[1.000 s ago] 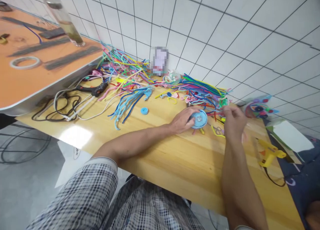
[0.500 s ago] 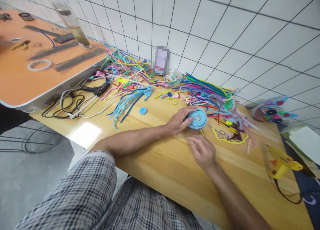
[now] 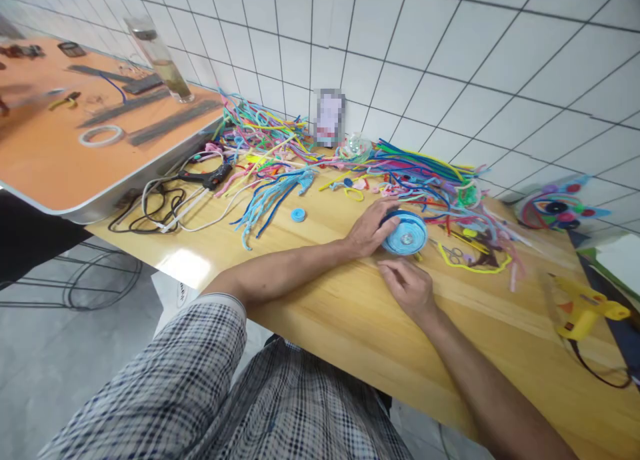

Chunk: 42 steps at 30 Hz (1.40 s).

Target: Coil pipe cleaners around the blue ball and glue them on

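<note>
My left hand point(image 3: 367, 231) grips the left side of a round, light-blue disc point(image 3: 411, 239) coiled from fuzzy pipe cleaners, with a darker blue rim and a pale centre. The disc is tipped so that its flat face shows. Just below it, apart from the disc, is my right hand point(image 3: 411, 290), its fingers curled and pressed together; whatever may be between the fingertips is hidden. A small blue coil point(image 3: 298, 215) lies on the table to the left, beside a bunch of blue pipe cleaners point(image 3: 273, 197).
Piles of coloured pipe cleaners point(image 3: 425, 163) line the tiled wall, with a phone point(image 3: 329, 117) propped among them. Scissors point(image 3: 454, 255) lie right of the disc. A yellow glue gun point(image 3: 583, 310) rests at the right edge, a black glue gun point(image 3: 210, 177) with cables at the left.
The whole view has shifted, so everything appears a little further right. My right hand's fingers look more tucked in, still below the disc. My left hand keeps its hold.
</note>
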{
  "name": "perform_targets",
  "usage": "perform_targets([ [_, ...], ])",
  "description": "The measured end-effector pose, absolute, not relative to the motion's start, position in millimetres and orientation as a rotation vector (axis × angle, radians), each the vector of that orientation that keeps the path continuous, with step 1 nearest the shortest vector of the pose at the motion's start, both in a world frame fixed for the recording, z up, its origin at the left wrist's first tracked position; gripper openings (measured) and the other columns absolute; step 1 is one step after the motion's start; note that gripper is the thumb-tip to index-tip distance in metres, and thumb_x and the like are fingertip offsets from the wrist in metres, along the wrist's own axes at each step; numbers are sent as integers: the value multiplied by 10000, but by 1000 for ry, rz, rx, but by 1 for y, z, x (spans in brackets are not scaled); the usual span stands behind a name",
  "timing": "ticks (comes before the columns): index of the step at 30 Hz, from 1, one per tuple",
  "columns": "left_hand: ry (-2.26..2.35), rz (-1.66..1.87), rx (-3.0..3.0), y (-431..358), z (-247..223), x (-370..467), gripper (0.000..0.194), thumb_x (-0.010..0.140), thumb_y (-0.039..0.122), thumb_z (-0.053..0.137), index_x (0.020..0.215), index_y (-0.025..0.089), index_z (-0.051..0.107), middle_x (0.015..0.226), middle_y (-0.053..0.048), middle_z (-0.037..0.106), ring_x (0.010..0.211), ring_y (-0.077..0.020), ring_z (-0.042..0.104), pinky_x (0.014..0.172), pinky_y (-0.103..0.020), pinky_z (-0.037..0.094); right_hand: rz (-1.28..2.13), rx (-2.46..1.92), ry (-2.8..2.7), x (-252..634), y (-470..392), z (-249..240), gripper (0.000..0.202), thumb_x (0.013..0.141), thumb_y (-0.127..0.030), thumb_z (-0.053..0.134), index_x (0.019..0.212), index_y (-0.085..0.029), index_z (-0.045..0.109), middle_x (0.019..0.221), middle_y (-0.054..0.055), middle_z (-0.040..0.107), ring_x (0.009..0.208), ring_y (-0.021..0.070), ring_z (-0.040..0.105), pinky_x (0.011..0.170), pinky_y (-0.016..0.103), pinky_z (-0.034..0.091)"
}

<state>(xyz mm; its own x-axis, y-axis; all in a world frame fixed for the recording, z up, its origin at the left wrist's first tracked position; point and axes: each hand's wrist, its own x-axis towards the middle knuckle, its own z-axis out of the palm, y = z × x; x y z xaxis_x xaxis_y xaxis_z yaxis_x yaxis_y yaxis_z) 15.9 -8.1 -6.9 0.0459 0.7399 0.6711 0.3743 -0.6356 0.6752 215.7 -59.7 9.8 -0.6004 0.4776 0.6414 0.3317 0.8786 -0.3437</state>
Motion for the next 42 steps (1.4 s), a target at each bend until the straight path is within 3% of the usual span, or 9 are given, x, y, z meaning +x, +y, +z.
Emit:
perform_targets([
  [4,1165,1695,1953,-9,-4,17,584,1171,593,342,1420,129,596,1530,-232,629,1508,-303,569,1324,-547,449,173,-576,-2288,213,-60,9,151,1055,-182,652,1027,-260,777,831,18,835,699,188,778,676,315,608],
  [9,1177,1677,1970,-5,-5,20,498,1174,550,337,1418,199,592,1510,-182,647,1505,-293,571,1326,-566,442,189,-533,-2333,213,-59,11,164,1038,-167,664,1037,-273,791,827,15,831,706,196,780,700,326,618],
  [22,1202,1605,2093,-18,24,16,384,1162,470,425,1331,198,637,1480,-176,673,1481,-281,595,1308,-520,455,205,-465,-2363,213,-56,4,184,1048,-176,641,976,-267,783,818,18,817,735,203,772,724,335,610],
  [28,1519,1210,2197,-1,58,-44,178,1063,267,616,1096,165,759,1224,-126,797,1214,-253,736,1101,-387,566,200,-461,-2337,212,-57,1,176,1055,-185,644,997,-271,787,845,24,835,754,210,780,744,350,615],
  [33,2064,684,1954,17,79,-125,236,961,155,594,1009,130,823,1002,-91,834,949,-241,759,878,-325,562,167,-438,-2368,209,-58,2,169,1062,-173,640,994,-260,769,856,22,843,753,209,780,745,353,605],
  [36,2113,586,1930,22,76,-143,252,923,133,608,1024,134,839,1007,-102,837,952,-257,749,867,-323,548,174,-455,-2375,209,-58,3,180,1060,-167,634,988,-268,764,874,20,847,765,208,780,749,351,602],
  [40,2132,533,1914,29,61,-133,284,939,229,709,1193,160,814,1164,-129,828,1089,-283,735,990,-345,540,133,-443,-2382,209,-58,4,175,1062,-149,629,982,-257,742,851,12,835,751,194,768,745,336,590],
  [42,2158,539,1881,35,56,-125,283,909,228,745,1175,150,804,1221,-157,812,1161,-315,721,1049,-380,528,118,-435,-2378,208,-59,5,174,1069,-151,621,984,-252,735,836,10,828,748,191,767,744,332,588],
])
